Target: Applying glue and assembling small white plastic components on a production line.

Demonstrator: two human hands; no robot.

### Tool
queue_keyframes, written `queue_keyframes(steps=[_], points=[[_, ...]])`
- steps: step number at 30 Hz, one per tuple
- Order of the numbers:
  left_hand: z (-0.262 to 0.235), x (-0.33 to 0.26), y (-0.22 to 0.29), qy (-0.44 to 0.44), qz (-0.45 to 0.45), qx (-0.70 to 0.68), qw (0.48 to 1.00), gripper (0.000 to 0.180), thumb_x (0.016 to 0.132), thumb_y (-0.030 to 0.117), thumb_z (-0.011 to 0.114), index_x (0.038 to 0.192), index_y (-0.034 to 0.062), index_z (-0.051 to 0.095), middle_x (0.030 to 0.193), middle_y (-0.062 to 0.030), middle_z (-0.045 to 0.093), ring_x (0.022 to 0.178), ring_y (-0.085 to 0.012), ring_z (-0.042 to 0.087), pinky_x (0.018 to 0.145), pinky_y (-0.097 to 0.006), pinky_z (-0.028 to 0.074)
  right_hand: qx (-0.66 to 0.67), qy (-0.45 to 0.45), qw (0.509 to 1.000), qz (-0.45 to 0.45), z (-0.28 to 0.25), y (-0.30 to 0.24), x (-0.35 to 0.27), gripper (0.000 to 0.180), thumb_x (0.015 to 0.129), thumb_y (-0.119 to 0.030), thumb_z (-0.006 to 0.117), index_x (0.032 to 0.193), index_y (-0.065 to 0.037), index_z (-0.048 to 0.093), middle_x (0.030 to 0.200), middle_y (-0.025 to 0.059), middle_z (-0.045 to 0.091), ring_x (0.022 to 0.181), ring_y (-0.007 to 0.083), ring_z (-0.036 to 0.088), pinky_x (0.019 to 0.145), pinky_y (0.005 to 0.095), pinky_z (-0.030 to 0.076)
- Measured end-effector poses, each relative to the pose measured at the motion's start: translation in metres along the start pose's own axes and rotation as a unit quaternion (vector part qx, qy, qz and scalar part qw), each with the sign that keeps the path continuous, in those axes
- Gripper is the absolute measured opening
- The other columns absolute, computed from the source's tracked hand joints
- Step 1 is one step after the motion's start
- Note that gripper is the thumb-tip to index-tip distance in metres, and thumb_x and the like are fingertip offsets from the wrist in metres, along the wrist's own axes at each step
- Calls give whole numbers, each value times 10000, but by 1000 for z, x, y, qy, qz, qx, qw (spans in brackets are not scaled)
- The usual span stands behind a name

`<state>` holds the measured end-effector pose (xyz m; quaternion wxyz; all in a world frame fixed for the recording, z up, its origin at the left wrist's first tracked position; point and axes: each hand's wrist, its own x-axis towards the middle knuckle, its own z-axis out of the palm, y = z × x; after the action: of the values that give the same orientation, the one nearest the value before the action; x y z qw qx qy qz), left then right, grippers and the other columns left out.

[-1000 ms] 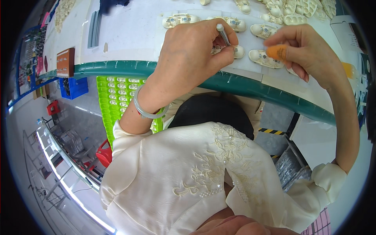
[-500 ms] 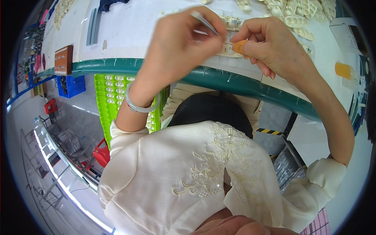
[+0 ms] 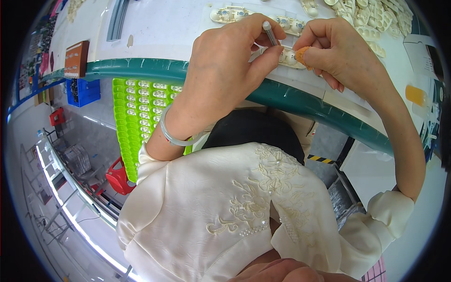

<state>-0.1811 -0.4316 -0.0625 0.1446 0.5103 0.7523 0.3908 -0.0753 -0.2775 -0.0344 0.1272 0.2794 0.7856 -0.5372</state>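
Observation:
My left hand [image 3: 230, 66], with a pale bangle [image 3: 171, 129] at its wrist, is closed round a slim silver pen-like tool [image 3: 270, 34]. The tool's pale rounded end points up and away, and its lower tip is hidden by my fingers. Close on the right, my right hand [image 3: 336, 54] pinches at the end of a cream plastic part [image 3: 287, 57] on the white table. An orange textured cover, like a finger cot [image 3: 301, 55], shows at its thumb tip. Just beyond my hands lie more cream parts [image 3: 230, 14] with small round grey pieces in them.
Many cream molded parts [image 3: 371, 16] are heaped at the far right. A green padded edge [image 3: 136, 67] borders the table. Below it sits a lime-green tray [image 3: 123, 122] holding rows of shiny pieces. A brown block [image 3: 76, 58] and grey strips [image 3: 117, 19] are on the left.
My left hand has moved right, closer to the right hand, and the tool in it now stands more upright. My right hand keeps its pinch. The view has shifted slightly.

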Motion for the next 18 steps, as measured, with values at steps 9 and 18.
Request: queue_keyframes(steps=[9, 18], points=[[14, -6, 4, 45, -16, 16, 999, 138, 776, -23, 649, 898, -2, 590, 806, -41, 649, 758, -96, 645, 737, -254, 555, 49, -38, 998, -8, -9, 7, 1, 123, 813, -78, 559, 887, 8, 606, 554, 21, 519, 336, 35, 412, 306, 183, 293], [16, -5, 0, 61, 10, 10, 998, 151, 764, -37, 644, 896, -1, 580, 793, -42, 640, 747, -78, 633, 729, -248, 560, 35, -108, 993, 36, -14, -20, 12, 192, 848, -110, 579, 874, 75, 626, 598, 51, 566, 435, 97, 499, 405, 219, 379]])
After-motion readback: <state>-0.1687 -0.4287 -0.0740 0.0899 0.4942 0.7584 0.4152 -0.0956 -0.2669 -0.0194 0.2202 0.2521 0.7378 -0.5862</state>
